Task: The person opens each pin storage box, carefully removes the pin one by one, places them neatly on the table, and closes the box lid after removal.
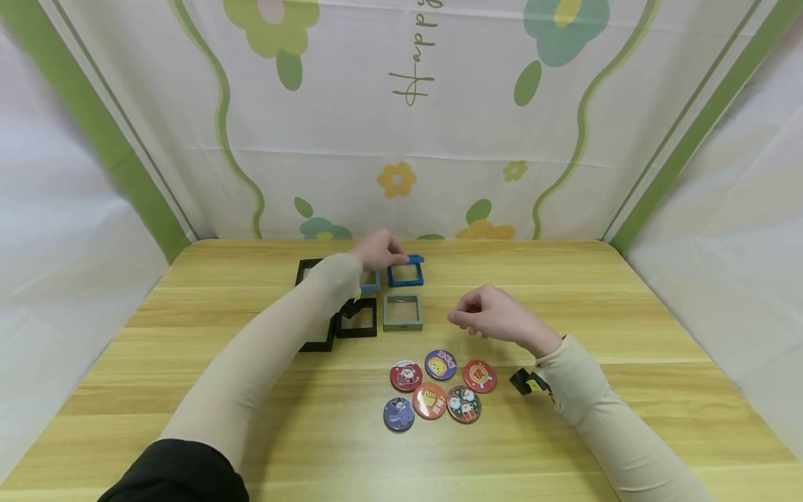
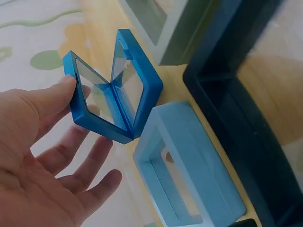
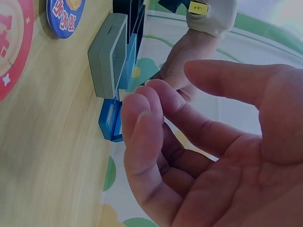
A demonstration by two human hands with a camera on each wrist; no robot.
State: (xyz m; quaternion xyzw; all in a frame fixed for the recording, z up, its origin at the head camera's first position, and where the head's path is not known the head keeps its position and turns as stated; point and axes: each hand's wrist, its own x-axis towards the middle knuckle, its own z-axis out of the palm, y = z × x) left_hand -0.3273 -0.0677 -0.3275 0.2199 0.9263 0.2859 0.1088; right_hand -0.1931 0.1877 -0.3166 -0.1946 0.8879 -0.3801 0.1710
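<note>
My left hand (image 1: 376,249) is at the back of the table, at a small dark blue display case (image 1: 406,283) that stands unfolded on its hinge. In the left wrist view the thumb and fingers pinch the raised lid (image 2: 102,125), which has a clear window. A light blue case (image 2: 208,161) sits close beside it, partly hidden by my left arm in the head view. My right hand (image 1: 498,317) hovers over the table to the right of a grey-green case (image 1: 403,325). Its fingers are loosely bent, with nothing in them.
A small black case (image 1: 357,332) and a larger black frame (image 1: 318,346) stand left of the grey-green case. Several round badges lie in front, among them a purple badge (image 1: 440,364) and a red badge (image 1: 479,376). A printed curtain (image 1: 351,118) borders the table (image 1: 564,446).
</note>
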